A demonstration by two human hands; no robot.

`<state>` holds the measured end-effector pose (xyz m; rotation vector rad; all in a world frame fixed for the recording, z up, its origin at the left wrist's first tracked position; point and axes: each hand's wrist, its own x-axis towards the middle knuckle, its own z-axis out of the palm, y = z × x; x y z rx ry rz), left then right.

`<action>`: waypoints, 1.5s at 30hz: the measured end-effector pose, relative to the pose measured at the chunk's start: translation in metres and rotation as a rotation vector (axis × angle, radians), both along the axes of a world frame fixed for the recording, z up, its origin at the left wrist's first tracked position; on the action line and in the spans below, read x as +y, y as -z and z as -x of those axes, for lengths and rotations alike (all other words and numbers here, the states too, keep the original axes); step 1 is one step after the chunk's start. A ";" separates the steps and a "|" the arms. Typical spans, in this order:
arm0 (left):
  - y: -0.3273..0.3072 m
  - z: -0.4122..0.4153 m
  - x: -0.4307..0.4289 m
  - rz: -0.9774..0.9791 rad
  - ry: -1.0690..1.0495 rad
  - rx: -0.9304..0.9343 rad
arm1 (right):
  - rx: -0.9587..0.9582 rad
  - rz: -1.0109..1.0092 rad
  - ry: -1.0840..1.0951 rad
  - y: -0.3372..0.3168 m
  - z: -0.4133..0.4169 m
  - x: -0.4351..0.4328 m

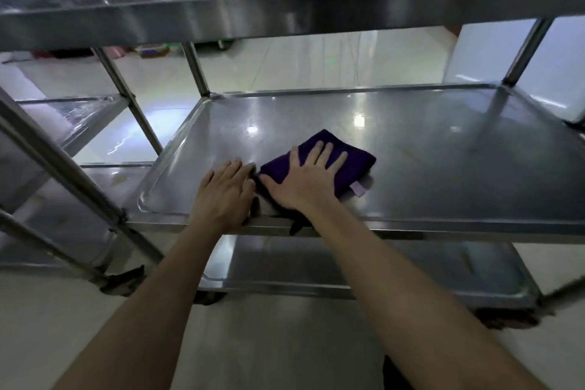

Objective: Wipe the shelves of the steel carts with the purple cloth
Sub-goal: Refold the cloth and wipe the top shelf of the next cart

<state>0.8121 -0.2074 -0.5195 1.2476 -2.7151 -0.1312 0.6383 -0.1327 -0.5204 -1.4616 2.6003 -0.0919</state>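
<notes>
Wiping the middle shelf (443,149) of a steel cart (525,51): pressing the folded purple cloth (348,165) flat near the shelf's front edge under the spread right hand (304,184), and bracing on bare steel just beside it with the left hand (224,196), fingers straight, pinching nothing. Best done with even palm weight, sweeping in overlapping passes out to the raised lip and into the rounded corners, then turning to a clean face of the cloth. Held in this shallow tray of a shelf, only the cloth beneath the hands; on the top shelf (253,13), mere blur; on the bottom shelf (380,266), nothing made out.
</notes>
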 end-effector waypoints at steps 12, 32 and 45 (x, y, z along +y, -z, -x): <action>-0.020 0.009 0.005 0.113 0.043 -0.065 | -0.113 -0.066 -0.144 -0.019 0.183 0.176; 0.011 0.162 0.107 0.123 0.214 -0.053 | -0.025 -0.028 0.475 -0.008 0.337 0.286; 0.014 0.166 0.105 0.009 0.149 0.092 | -0.063 -0.031 -0.186 -0.008 0.193 0.026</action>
